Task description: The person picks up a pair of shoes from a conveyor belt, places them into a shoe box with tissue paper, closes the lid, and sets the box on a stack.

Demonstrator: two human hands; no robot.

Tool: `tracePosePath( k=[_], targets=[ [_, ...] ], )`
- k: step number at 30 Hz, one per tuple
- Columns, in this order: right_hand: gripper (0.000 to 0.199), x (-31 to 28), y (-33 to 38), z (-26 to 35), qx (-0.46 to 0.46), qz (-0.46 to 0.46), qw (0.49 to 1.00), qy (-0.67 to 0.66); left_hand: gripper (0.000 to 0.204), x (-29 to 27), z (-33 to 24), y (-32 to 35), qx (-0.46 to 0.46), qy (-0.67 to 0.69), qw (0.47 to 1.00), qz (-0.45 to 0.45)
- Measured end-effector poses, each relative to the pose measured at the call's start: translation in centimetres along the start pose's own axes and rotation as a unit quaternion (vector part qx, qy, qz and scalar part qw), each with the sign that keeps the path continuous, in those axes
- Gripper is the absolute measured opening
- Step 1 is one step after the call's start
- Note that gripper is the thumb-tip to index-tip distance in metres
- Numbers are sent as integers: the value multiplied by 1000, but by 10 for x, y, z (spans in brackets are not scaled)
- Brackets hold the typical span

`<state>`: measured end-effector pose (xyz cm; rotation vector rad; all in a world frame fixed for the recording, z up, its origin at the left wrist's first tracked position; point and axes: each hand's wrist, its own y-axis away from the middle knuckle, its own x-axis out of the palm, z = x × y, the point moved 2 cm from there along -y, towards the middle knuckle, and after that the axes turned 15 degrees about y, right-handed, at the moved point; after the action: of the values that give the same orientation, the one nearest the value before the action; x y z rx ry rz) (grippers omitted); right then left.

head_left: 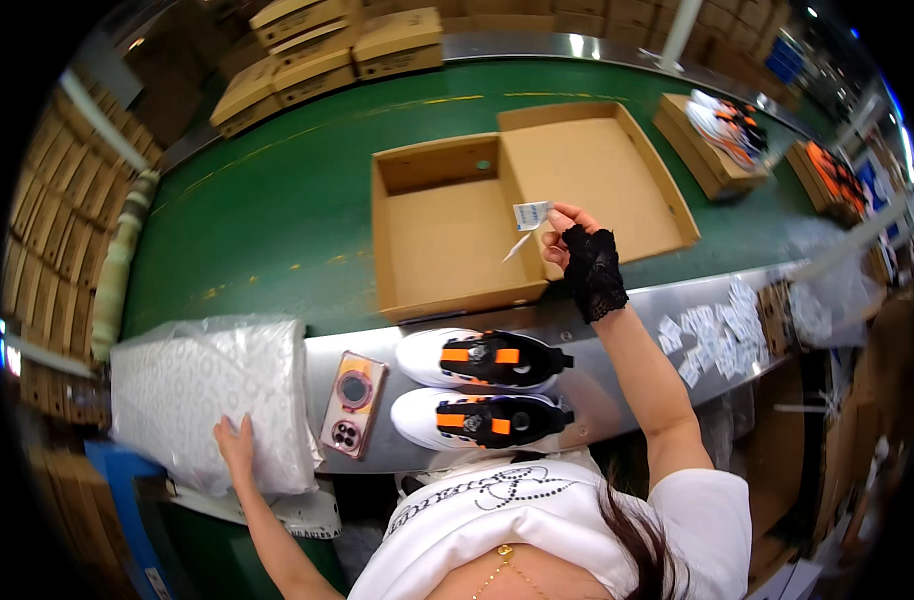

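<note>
My right hand (567,228), with a black lace cuff (594,272) at the wrist, pinches a small white sachet (530,216) over the open cardboard shoebox (442,225). Below that sachet another thin white piece (516,248) appears edge-on. Fingers apart, my left hand (235,443) lies on a thick stack of printed white tissue paper (212,385) partly wrapped in clear plastic. Two white sneakers (432,358) with black and orange tops lie side by side on the metal ledge in front of me, toes to the left. Between shoes and paper is a phone in a pink case (355,405).
Many white sachets (722,335) are heaped on the ledge at right. Beyond the ledge runs a green conveyor belt (267,220). Closed boxes (327,65) are stacked at the far left. Boxes topped with sneakers (722,130) stand at the far right.
</note>
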<state>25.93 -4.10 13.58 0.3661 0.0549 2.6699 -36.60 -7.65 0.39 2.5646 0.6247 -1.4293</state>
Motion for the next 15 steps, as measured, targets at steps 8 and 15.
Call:
tracePosePath(
  k=[8,15],
  targets=[
    [21,-19,42,-9,-87,20,958,274,72,-16,-17,27,-105,-44,991,71],
    [12,-157,64,-109,-224,-62,730,643,27,-5,-29,9,19,-19,989,-144]
  ],
)
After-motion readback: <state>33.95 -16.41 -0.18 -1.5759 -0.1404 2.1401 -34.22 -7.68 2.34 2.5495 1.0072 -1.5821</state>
